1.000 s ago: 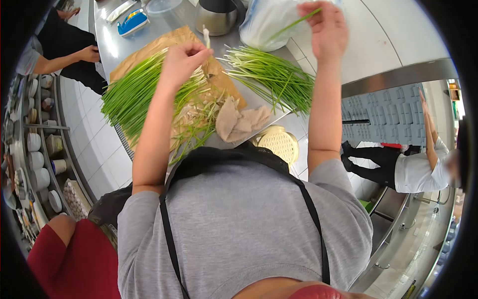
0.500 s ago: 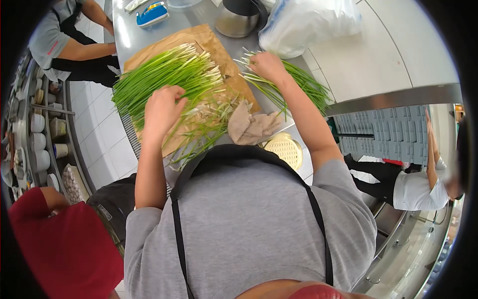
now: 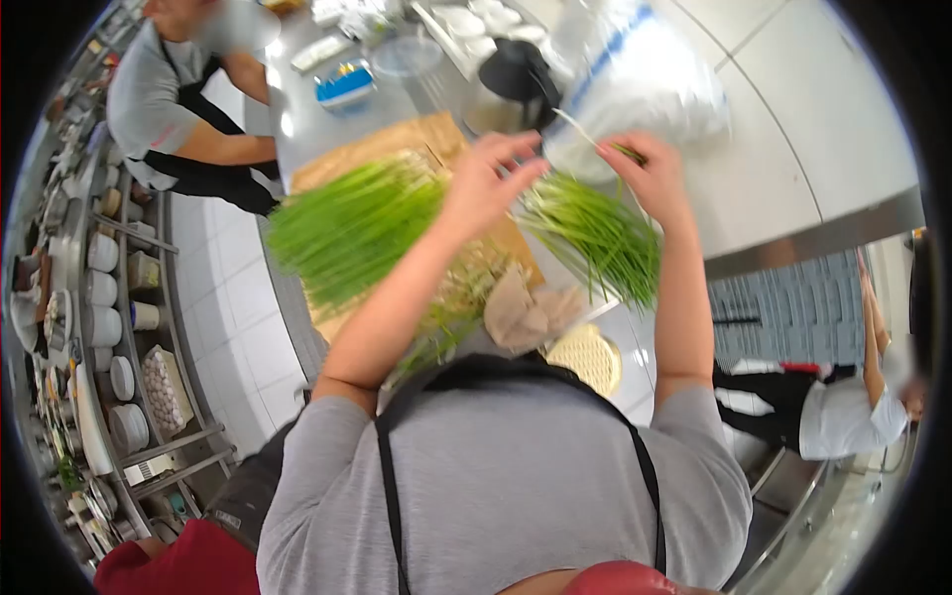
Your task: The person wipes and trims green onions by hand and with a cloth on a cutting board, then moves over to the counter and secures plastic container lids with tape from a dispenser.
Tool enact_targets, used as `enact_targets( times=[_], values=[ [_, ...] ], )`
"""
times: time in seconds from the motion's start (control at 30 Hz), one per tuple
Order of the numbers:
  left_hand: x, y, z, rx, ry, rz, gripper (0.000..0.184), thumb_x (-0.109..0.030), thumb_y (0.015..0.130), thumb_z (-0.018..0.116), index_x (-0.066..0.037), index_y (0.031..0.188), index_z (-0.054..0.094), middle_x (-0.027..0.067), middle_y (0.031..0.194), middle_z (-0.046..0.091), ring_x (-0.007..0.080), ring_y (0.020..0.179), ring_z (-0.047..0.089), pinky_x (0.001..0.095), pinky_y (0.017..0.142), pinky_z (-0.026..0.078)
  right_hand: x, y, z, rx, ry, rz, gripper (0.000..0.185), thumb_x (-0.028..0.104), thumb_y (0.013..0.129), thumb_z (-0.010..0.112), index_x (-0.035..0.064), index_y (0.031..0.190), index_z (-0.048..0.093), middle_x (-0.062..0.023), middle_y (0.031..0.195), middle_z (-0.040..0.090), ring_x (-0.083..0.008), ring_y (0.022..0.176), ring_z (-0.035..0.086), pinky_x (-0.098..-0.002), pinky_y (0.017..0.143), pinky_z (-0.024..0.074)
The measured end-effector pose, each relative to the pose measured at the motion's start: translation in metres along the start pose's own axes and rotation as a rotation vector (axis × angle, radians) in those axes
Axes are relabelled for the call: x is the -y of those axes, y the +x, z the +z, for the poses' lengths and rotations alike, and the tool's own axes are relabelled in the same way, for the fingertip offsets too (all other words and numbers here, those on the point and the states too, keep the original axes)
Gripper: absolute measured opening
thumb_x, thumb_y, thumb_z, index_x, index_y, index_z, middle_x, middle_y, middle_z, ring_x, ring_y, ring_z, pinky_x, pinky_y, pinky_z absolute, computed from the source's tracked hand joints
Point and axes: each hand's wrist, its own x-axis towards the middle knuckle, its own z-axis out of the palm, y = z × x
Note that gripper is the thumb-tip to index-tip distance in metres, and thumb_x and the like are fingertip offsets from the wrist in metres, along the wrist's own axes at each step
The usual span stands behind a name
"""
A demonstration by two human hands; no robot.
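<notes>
My right hand (image 3: pixel 654 174) pinches a thin green onion (image 3: pixel 572 123), whose pale end sticks out to the left. My left hand (image 3: pixel 491 183) is raised just left of it, thumb and fingers apart, with nothing in them. Below and between the hands lies a smaller bunch of green onions (image 3: pixel 600 238), roots end up. A large pile of green onions (image 3: pixel 357 228), blurred, rests on brown paper (image 3: pixel 428 134) to the left. Loose trimmings (image 3: pixel 456 288) and a crumpled beige cloth (image 3: pixel 526 312) lie on the near side.
Behind the hands stand a steel pitcher with a dark lid (image 3: pixel 511 74) and a white plastic bag (image 3: pixel 650 94). A blue tape dispenser (image 3: pixel 344 86) sits at the far left. A cream round lid-like piece (image 3: pixel 585 359) is near my body. Other people stand at left and right.
My left hand has moved right, from the large pile toward my right hand. My right hand has lifted from the smaller bunch with a green onion. The view has shifted.
</notes>
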Motion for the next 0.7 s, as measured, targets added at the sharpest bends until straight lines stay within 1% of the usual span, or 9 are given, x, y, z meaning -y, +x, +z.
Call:
enact_targets(
  times=[0.03, 0.13, 0.23, 0.43, 0.47, 0.5, 0.57, 0.63, 0.7],
  values=[
    [-0.004, -0.001, -0.002, 0.04, 0.005, 0.045, 0.026, -0.018, 0.077, 0.064, -0.005, 0.1, 0.063, 0.0014, 0.078, 0.058, 0.0056, 0.06, 0.048, 0.0202, 0.053, 0.039, 0.002, 0.0, -0.007, -0.078, 0.016, -0.033, 0.014, 0.015, 0.075, 0.066, 0.0028, 0.082, 0.065, -0.0001, 0.066, 0.056, -0.006, 0.059, 0.046, -0.0201, 0.054, 0.0369],
    [-0.012, -0.013, -0.011, 0.175, 0.045, -0.098, 0.022, -0.016, 0.078, 0.063, -0.005, 0.097, 0.064, 0.0019, 0.078, 0.058, 0.0059, 0.062, 0.049, 0.0204, 0.055, 0.039, 0.009, 0.004, -0.043, -0.257, 0.2, -0.001, 0.01, 0.01, 0.078, 0.063, 0.002, 0.084, 0.064, 0.0041, 0.073, 0.058, -0.0042, 0.062, 0.045, -0.0177, 0.057, 0.0367],
    [-0.008, -0.034, -0.025, 0.149, 0.037, -0.165, 0.019, -0.015, 0.078, 0.063, -0.005, 0.094, 0.064, 0.0022, 0.079, 0.058, 0.0066, 0.064, 0.05, 0.0205, 0.056, 0.04, 0.033, 0.006, -0.082, -0.395, 0.243, -0.054, 0.01, 0.009, 0.082, 0.058, 0.0004, 0.086, 0.062, 0.0046, 0.076, 0.058, -0.0018, 0.059, 0.041, -0.0147, 0.054, 0.0324],
    [-0.004, -0.09, -0.067, 0.006, 0.029, -0.258, 0.015, -0.01, 0.079, 0.062, -0.005, 0.092, 0.065, 0.0021, 0.08, 0.057, 0.0072, 0.069, 0.051, 0.0203, 0.06, 0.04, 0.031, 0.002, -0.135, -0.537, 0.239, 0.009, 0.013, 0.011, 0.083, 0.056, 0.0009, 0.09, 0.061, 0.0022, 0.079, 0.06, 0.0009, 0.053, 0.026, -0.0142, 0.046, 0.0201],
    [-0.004, -0.101, -0.076, -0.022, 0.041, -0.281, 0.014, -0.009, 0.079, 0.061, -0.004, 0.092, 0.064, 0.002, 0.082, 0.058, 0.007, 0.07, 0.051, 0.02, 0.061, 0.041, 0.031, 0.0, -0.143, -0.507, 0.172, 0.035, 0.014, 0.012, 0.083, 0.056, 0.0001, 0.09, 0.061, 0.0003, 0.079, 0.061, -0.0009, 0.053, 0.034, -0.0153, 0.047, 0.0268],
    [-0.003, -0.112, -0.084, -0.043, 0.051, -0.308, 0.014, -0.007, 0.08, 0.06, -0.004, 0.092, 0.064, 0.0019, 0.083, 0.058, 0.0067, 0.072, 0.052, 0.0197, 0.062, 0.041, 0.032, -0.001, -0.145, -0.494, 0.102, -0.04, 0.015, 0.013, 0.083, 0.057, 0.0002, 0.09, 0.061, 0.0005, 0.079, 0.06, -0.002, 0.055, 0.038, -0.016, 0.048, 0.0293],
    [0.007, -0.134, -0.099, -0.144, 0.051, -0.264, 0.013, -0.007, 0.079, 0.06, -0.004, 0.091, 0.065, 0.0028, 0.08, 0.058, 0.0072, 0.066, 0.051, 0.02, 0.057, 0.041, 0.03, -0.003, -0.143, -0.465, -0.047, -0.17, 0.016, 0.014, 0.083, 0.057, 0.0004, 0.09, 0.061, 0.0007, 0.079, 0.06, -0.0043, 0.058, 0.045, -0.0175, 0.052, 0.0344],
    [0.003, -0.152, -0.11, -0.219, 0.118, -0.288, 0.013, -0.005, 0.079, 0.059, -0.002, 0.092, 0.064, 0.0013, 0.078, 0.058, 0.0063, 0.065, 0.05, 0.019, 0.055, 0.04, 0.017, -0.002, -0.135, -0.302, -0.149, -0.223, 0.016, 0.019, 0.082, 0.057, 0.0039, 0.088, 0.061, -0.0028, 0.077, 0.061, -0.0131, 0.067, 0.055, -0.0238, 0.06, 0.0417],
    [0.002, -0.167, -0.118, -0.214, 0.105, -0.41, 0.014, -0.004, 0.08, 0.058, -0.001, 0.093, 0.064, 0.0017, 0.078, 0.06, 0.0069, 0.066, 0.052, 0.0189, 0.058, 0.041, 0.017, -0.002, -0.109, -0.064, -0.458, -0.063, 0.017, 0.015, 0.081, 0.059, 0.0027, 0.093, 0.06, 0.0002, 0.08, 0.061, -0.0096, 0.069, 0.053, -0.0221, 0.061, 0.0424]
  ],
)
